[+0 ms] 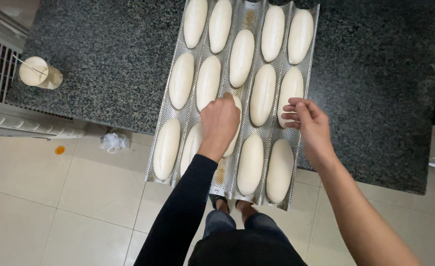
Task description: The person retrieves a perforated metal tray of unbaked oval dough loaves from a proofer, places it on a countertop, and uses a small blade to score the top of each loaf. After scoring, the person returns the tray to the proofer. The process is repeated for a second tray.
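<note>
Dough piece under left hand: a pale oblong loaf (236, 129) is lain in the middle channel of the tray, its long axis set along the channel, away from the person.
Left hand (219, 122): pressed down on that loaf, fingers curled together over its far end.
Right hand (307, 119): held just beside the loaf in the right-most channel (289, 93), fingers loosely bent and apart, nothing gripped; contact cannot be told.
Nearer hand: the left, already on its loaf.
Perforated tray (174, 93): rested on the dark speckled worktop (375, 74), its near end overhanging the tiled floor (54, 207).
Cup with stick (40, 73): stood well apart, at the left.
</note>
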